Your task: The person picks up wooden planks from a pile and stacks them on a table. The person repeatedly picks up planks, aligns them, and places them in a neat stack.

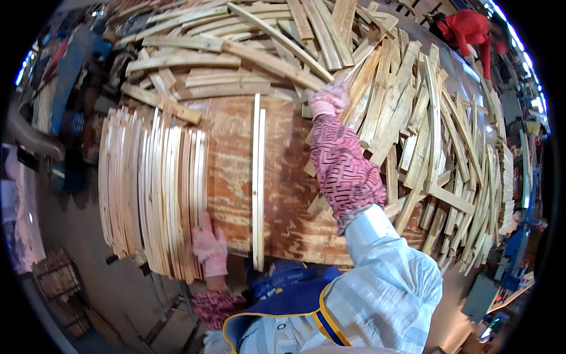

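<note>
My left hand (210,245), in a pink glove, rests at the near right end of an upright row of wooden strips (171,194). Its fingers are stretched out along the last strip, with the thumb apart. My right hand (329,100), gloved the same way under a patterned pink sleeve cover, reaches far out to the heap. There its fingers look curled round the near end of a wooden strip (361,64); the fingertips are partly hidden. Between my hands, two pale strips (257,183) lie side by side on the plywood table top (230,171), their near ends over its edge.
A loose heap of wooden strips (401,112) covers the right side, and more criss-crossed strips (206,62) pile up at the far side. At the far right stands a person in red (466,29). Blue machinery (68,88) is on the left, with a metal stand (171,318) below the table.
</note>
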Action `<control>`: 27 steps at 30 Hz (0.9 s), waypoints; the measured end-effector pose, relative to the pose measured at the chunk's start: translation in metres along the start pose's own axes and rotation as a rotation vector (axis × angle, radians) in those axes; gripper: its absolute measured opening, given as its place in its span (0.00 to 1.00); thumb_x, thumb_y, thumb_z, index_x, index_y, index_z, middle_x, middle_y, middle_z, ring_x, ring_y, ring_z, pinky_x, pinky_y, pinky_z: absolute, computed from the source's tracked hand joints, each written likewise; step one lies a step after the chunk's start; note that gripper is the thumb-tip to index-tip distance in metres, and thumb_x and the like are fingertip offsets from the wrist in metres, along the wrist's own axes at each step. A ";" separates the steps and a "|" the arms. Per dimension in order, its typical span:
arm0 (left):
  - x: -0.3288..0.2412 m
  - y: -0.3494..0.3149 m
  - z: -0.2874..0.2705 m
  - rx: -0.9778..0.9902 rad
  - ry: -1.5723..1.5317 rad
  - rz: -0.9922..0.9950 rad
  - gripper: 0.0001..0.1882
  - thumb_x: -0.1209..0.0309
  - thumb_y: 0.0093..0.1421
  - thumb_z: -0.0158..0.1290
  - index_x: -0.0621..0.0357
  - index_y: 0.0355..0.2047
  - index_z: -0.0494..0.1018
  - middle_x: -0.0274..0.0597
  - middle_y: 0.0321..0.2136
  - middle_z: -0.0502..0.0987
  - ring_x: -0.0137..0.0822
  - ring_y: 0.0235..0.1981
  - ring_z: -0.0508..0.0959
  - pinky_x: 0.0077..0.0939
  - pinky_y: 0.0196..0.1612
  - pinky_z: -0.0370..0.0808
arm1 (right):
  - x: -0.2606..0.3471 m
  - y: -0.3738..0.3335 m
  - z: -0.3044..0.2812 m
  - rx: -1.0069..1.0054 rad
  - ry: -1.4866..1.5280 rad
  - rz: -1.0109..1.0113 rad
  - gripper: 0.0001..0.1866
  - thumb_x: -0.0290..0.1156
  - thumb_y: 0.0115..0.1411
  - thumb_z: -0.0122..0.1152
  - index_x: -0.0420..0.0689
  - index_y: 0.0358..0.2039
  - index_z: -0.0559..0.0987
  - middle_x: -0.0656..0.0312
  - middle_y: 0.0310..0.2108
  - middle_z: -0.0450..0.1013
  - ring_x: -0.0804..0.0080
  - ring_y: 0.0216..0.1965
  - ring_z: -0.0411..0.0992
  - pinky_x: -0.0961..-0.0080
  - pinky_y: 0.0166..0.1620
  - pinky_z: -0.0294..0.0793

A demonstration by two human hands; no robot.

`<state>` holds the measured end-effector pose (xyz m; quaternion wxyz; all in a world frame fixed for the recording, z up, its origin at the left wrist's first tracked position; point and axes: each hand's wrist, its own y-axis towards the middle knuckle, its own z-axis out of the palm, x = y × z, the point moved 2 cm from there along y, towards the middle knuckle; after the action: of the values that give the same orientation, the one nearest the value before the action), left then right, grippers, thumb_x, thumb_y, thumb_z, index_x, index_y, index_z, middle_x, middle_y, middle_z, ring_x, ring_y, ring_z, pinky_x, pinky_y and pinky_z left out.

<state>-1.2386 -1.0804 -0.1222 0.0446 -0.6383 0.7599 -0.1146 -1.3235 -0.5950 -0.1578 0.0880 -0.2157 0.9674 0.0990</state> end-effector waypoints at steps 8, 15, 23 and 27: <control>-0.077 0.010 0.006 -0.123 -0.301 0.319 0.35 0.54 0.55 0.58 0.42 0.63 0.63 0.45 0.46 0.72 0.42 0.39 0.77 0.36 0.44 0.76 | -0.057 0.007 -0.029 0.246 0.884 0.289 0.36 0.41 0.48 0.65 0.40 0.55 0.65 0.45 0.47 0.72 0.52 0.45 0.75 0.63 0.48 0.74; -0.173 0.013 -0.022 0.459 -1.168 0.505 0.28 0.60 0.60 0.56 0.57 0.60 0.67 0.46 0.46 0.76 0.37 0.46 0.76 0.29 0.50 0.72 | -0.160 -0.180 -0.006 0.905 2.176 0.377 0.14 0.23 0.55 0.54 0.39 0.43 0.76 0.60 0.29 0.75 0.66 0.32 0.78 0.71 0.35 0.82; -0.228 -0.001 -0.014 0.928 -1.466 0.477 0.21 0.71 0.62 0.55 0.65 0.54 0.71 0.38 0.41 0.79 0.27 0.42 0.76 0.22 0.50 0.71 | -0.195 -0.197 -0.024 0.670 1.180 -0.038 0.14 0.43 0.63 0.55 0.45 0.36 0.80 0.56 0.32 0.78 0.65 0.35 0.77 0.69 0.38 0.76; -0.203 -0.004 -0.002 0.925 -1.517 0.450 0.20 0.73 0.62 0.54 0.66 0.54 0.71 0.40 0.44 0.78 0.27 0.44 0.76 0.22 0.51 0.71 | -0.210 -0.084 -0.023 0.157 0.529 0.087 0.35 0.54 0.56 0.61 0.43 0.57 0.70 0.47 0.44 0.77 0.57 0.47 0.76 0.62 0.50 0.75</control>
<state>-1.1980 -0.8816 -0.1357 0.8040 -0.2980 0.5118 0.0537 -1.1024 -0.5911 -0.1037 -0.1553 -0.1849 0.9699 -0.0325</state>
